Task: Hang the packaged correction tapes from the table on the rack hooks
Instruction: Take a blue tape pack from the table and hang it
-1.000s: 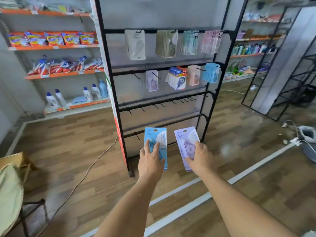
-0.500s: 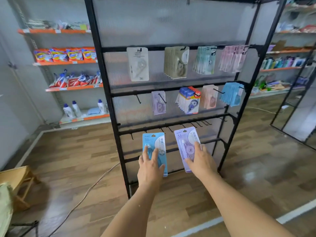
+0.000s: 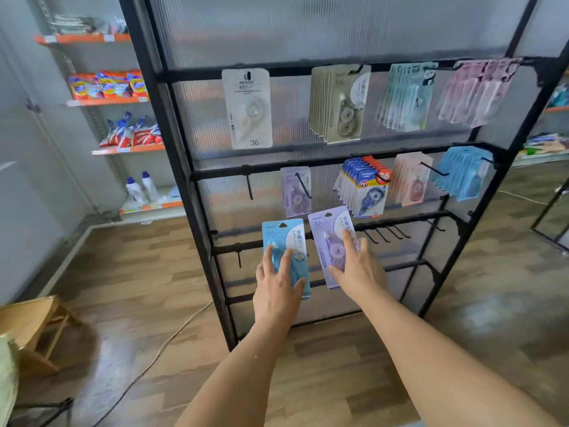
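Rack [image 3: 172,155] ahead: left hand [image 3: 277,291] grips blue pack [image 3: 284,241], right hand [image 3: 357,272] purple pack [image 3: 326,232]

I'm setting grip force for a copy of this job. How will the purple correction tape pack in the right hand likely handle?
The purple pack looks like a thin flat card with a plastic blister, so probably light and fairly stiff. Its glossy face may be slippery under the right hand. Held by its lower half, the top could flex a little.

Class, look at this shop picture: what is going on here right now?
A person stands facing a black display rack with a packaged correction tape in each of their hands. The left hand holds a blue pack, the right hand a purple pack. Neither is on a hook yet; other packs already hang above.
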`<state>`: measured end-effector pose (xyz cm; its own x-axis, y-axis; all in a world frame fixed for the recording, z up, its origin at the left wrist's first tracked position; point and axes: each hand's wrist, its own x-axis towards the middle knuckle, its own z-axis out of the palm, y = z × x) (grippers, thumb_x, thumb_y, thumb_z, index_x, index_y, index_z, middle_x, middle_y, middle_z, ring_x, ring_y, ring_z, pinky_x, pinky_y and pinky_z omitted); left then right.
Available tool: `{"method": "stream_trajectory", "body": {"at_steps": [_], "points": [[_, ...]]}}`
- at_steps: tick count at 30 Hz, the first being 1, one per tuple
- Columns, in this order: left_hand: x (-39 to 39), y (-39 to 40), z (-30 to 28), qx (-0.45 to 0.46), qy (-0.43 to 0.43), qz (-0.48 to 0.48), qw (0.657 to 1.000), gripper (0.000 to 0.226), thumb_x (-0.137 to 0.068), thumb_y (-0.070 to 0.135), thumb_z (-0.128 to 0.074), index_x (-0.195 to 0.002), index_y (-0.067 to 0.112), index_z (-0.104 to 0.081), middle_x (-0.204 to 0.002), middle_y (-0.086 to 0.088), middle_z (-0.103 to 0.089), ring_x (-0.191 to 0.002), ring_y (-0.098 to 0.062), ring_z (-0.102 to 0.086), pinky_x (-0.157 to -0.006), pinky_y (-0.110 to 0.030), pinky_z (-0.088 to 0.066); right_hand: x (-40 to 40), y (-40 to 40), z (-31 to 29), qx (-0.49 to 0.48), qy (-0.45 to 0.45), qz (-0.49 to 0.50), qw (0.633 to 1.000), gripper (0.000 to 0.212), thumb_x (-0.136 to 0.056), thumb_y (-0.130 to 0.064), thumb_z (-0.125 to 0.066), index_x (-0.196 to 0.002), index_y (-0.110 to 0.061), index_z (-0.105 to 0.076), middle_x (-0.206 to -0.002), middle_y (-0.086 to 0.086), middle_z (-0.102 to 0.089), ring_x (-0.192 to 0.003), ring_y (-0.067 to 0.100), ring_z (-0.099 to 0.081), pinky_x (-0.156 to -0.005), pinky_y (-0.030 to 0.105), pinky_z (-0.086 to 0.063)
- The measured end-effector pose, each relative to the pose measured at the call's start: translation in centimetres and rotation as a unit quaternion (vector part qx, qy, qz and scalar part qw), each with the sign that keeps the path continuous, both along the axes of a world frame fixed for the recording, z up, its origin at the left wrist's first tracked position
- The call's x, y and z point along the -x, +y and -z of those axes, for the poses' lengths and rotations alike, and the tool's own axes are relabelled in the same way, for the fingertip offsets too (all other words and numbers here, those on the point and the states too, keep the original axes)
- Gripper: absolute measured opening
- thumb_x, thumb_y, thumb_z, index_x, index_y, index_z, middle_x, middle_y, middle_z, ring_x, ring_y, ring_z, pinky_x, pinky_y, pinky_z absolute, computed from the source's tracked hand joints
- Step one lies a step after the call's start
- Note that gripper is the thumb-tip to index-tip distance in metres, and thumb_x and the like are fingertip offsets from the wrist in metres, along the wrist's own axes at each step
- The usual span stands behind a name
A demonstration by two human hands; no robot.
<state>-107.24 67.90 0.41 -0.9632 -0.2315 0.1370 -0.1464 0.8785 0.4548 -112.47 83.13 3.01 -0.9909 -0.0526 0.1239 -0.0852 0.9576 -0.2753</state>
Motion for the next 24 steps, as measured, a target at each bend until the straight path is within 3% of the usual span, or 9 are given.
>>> {"method": "stream_trajectory", "body": {"at_steps": [7, 24], "points": [[5.3, -1.9, 0.0, 0.008, 0.015, -0.002, 1.000, 0.066, -0.099, 0.043, -0.049, -0.152, 0.036, -0.011, -0.159, 0.002, 0.008, -0.143, -0.021, -0.012, -0.085, -0.035, -0.057, 5.6, -2.2, 0.2, -0.014, -0.003, -0.010, 1.000, 0.083, -0.092, -0.044, -0.060, -0.152, -0.026, -0.006, -0.139, 0.012, -0.028, -0.113, 0.027, -0.050, -0.065, 0.029, -0.039], [10.4, -2.4, 1.3, 0.000, 0.013, -0.012, 1.000, 0.067, -0.098, 0.046, -0.047, -0.153, 0.038, -0.010, -0.160, 0.003, 0.009, -0.144, -0.021, -0.011, -0.084, -0.035, -0.058, 12.3, -4.0, 1.6, -0.009, -0.019, -0.048, 0.999, 0.082, -0.093, -0.035, -0.060, -0.152, -0.027, -0.004, -0.148, 0.013, -0.020, -0.116, 0.027, -0.050, -0.075, 0.030, -0.047]]}}
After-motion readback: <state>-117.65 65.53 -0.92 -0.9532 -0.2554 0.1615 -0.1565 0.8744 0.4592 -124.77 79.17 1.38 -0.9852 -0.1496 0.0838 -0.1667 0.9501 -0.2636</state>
